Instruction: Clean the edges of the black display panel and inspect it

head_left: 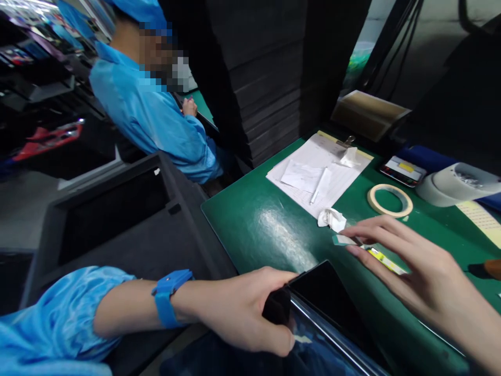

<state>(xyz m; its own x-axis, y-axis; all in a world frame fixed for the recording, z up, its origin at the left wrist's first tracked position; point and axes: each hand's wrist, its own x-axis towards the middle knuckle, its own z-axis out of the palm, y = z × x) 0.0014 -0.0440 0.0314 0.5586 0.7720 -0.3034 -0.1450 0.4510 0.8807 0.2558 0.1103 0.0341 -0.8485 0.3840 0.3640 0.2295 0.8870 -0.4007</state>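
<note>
My left hand [246,308] is closed round the near left corner of a flat black glossy panel [332,297] lying at the front edge of the green table mat [254,219]. A blue wrist strap [168,297] sits on that wrist. My right hand [418,271] reaches in from the right, fingers stretched toward a small pale tab [344,239] and a thin yellow-marked tool [385,260] under its fingertips; whether it grips either is unclear. A crumpled white scrap [331,217] lies just beyond the fingertips.
A clipboard with papers and a pen [319,172] lies mid-table, a tape roll [390,200] to its right, a phone [403,171] and a white dispenser [457,184] behind. Tall stacks of black foam [266,78] stand at the back. A co-worker in blue [152,109] sits left; black foam tray [117,214] below.
</note>
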